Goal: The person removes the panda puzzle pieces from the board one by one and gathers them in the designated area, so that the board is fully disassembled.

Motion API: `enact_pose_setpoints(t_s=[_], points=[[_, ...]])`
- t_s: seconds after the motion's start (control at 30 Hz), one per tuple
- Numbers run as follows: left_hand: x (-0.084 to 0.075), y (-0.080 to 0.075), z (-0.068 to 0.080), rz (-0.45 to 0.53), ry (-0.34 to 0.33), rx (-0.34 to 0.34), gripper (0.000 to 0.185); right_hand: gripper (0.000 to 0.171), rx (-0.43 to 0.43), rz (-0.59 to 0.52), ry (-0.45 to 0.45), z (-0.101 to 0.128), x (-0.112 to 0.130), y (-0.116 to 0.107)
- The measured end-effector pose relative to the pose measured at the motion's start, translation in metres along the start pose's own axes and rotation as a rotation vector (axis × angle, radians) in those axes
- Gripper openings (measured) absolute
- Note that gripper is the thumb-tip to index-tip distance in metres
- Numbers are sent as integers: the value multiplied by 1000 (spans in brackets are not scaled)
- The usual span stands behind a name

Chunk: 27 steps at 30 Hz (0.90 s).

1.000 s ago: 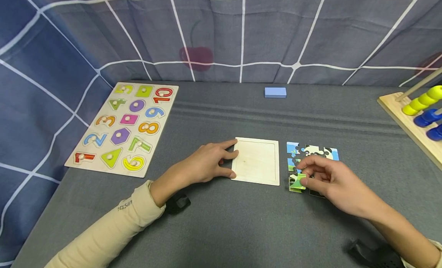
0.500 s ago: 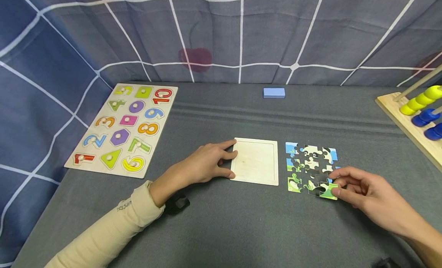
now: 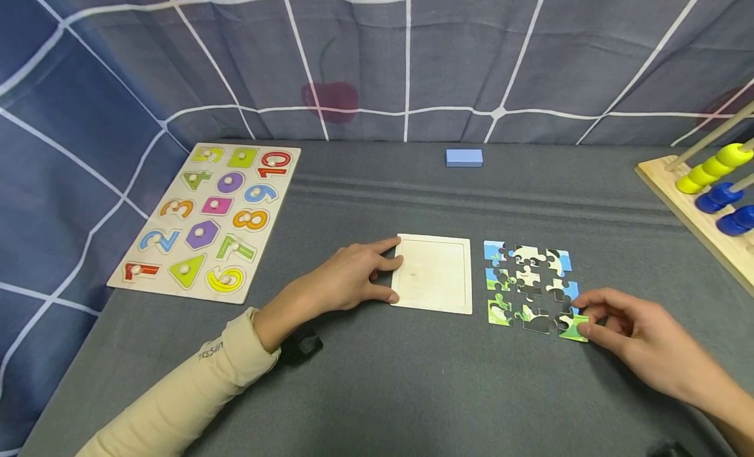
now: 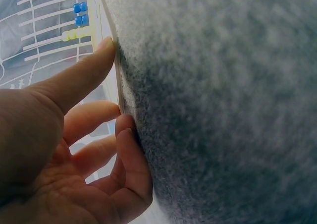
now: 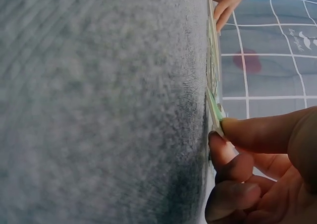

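Observation:
My left hand [image 3: 350,277] rests at the left side of a square wooden puzzle tray [image 3: 436,274], its spread fingertips and thumb along the edge. In the left wrist view the thumb lies over the tray's rim, with other fingertips low beside it. To the tray's right lies a panda jigsaw [image 3: 527,280], its pieces set in rows with small gaps. My right hand [image 3: 645,342] pinches the green corner jigsaw piece [image 3: 571,327] at the near right between thumb and fingers. That piece appears tilted in the right wrist view.
A number-and-shape peg board [image 3: 200,234] lies at the left. Near the curtain [image 3: 453,57] at the back is a blue block [image 3: 463,158]. A wooden bead abacus [image 3: 677,198] stands at the right edge.
My right hand has moved right from the near-left jigsaw piece to the near-right corner piece, which has shifted slightly right, away from its neighbour. The left hand stays at the tray.

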<state>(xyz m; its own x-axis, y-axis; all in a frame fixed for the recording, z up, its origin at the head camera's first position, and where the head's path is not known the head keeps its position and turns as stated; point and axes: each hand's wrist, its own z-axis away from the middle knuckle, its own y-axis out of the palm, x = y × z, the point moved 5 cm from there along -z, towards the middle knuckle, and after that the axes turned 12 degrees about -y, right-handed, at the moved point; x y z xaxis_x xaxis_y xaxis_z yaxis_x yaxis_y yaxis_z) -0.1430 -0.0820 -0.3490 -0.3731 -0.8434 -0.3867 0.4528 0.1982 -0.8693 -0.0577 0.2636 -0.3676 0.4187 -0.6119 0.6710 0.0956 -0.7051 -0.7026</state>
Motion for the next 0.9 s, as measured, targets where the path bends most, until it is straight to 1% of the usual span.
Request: enact_pose_setpoints(t_s=[0.3,0.47,0.9], points=[[1,0,1,-2,-14,1,62,38,-20,139,-36,-4,4,0],[1,0,0,-2,-3,-4,61,38,-9,205,-23,-4,6,0],[1,0,1,-2,1,-3,61,35,0,242,-6,-3,7,1]])
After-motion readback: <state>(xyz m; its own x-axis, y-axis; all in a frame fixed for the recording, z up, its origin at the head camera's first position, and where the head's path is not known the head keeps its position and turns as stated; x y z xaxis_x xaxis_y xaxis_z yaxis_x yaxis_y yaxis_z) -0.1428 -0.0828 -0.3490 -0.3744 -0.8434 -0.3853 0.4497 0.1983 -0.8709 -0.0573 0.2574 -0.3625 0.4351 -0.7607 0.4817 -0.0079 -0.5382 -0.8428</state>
